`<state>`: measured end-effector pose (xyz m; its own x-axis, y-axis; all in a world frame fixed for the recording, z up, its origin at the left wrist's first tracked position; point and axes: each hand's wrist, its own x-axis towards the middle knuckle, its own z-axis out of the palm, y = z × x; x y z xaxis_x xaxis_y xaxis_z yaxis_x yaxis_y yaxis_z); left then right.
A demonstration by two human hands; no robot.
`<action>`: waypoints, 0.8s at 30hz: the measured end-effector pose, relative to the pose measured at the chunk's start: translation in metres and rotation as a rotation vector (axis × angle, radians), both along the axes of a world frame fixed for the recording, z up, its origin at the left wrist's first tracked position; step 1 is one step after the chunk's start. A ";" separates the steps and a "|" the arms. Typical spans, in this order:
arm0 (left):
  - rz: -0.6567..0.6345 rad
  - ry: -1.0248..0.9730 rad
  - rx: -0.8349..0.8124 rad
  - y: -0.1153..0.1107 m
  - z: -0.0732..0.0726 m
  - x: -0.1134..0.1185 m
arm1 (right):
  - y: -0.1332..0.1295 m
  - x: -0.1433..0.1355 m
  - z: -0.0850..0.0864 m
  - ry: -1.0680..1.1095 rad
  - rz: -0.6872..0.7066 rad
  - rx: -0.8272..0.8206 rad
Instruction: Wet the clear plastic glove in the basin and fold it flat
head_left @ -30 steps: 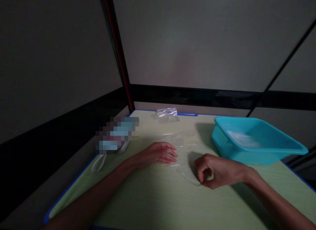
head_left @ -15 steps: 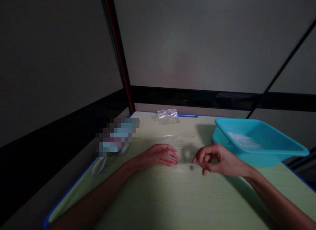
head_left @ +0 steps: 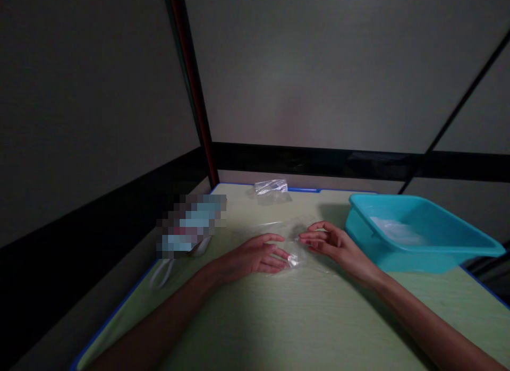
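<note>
A thin clear plastic bag [head_left: 297,258] lies on the light green table in front of me, its outline hard to make out. My left hand [head_left: 261,255] rests on its left part with the fingers spread. Over the far right part of the plastic is my right hand [head_left: 329,242], fingers stretched toward the left and thumb beneath them. Nothing is visibly gripped in either hand. Whether the right fingertips touch the plastic I cannot tell.
At right stands a turquoise plastic basin [head_left: 422,256] with whitish clear sheets [head_left: 398,230] inside. Another crumpled clear plastic piece [head_left: 271,187] lies by the far edge. A blurred-out item [head_left: 195,222] with a white strap [head_left: 161,273] sits at left. Walls border the table [head_left: 255,328].
My right hand has let go of the near edge of the plastic and moved away from me, its fingers straightening. The left hand stays nearly in place.
</note>
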<state>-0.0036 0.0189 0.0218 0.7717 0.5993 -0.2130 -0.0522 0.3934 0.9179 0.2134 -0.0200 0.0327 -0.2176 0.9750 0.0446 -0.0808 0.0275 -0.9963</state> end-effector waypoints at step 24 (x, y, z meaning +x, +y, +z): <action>-0.257 0.441 1.400 -0.021 0.011 -0.002 | -0.007 0.003 -0.009 -0.895 0.056 0.631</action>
